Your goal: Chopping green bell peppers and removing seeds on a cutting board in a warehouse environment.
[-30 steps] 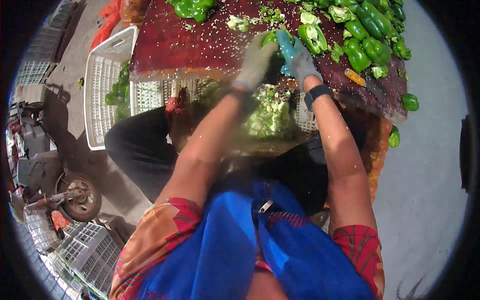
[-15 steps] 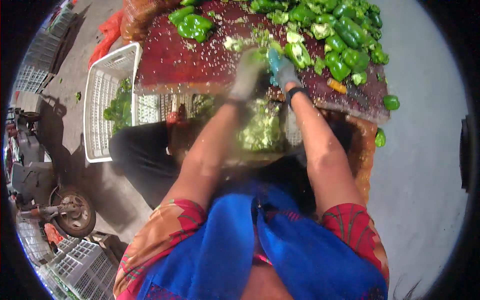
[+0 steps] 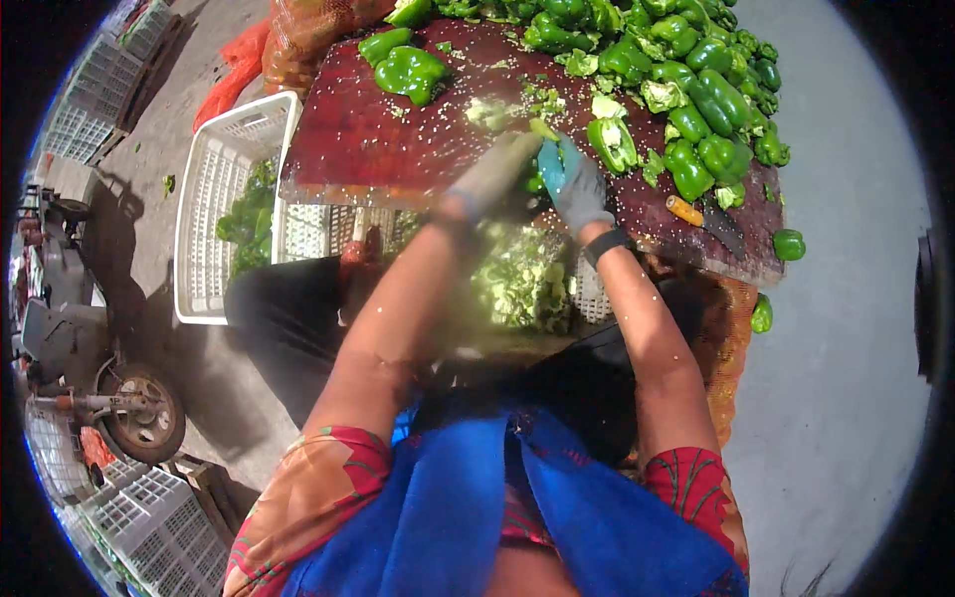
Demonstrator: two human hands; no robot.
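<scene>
At the near edge of the dark red board (image 3: 368,139), my two gloved hands meet around a green bell pepper (image 3: 535,183), mostly hidden by them. My left hand (image 3: 500,171), in a pale glove and slightly blurred, is closed on its left side. Fingers of my right hand (image 3: 577,187), in a grey and teal glove, are bent round its other side. A cut pepper (image 3: 613,144) with pale insides lies just beyond my right hand. Pale seeds and a pulpy core (image 3: 491,113) are scattered over the board.
Many green peppers (image 3: 721,99) are heaped at the far right. A knife with an orange handle (image 3: 684,210) lies near the right edge. Below the board sits a crate of pepper scraps (image 3: 522,279). A white crate (image 3: 186,254) stands left, beside a parked motorbike (image 3: 144,413).
Both hands have drawn back toward me, to the board's near edge. The left hand is less blurred, and dark green pepper now shows between the hands. The whole view has shifted slightly.
</scene>
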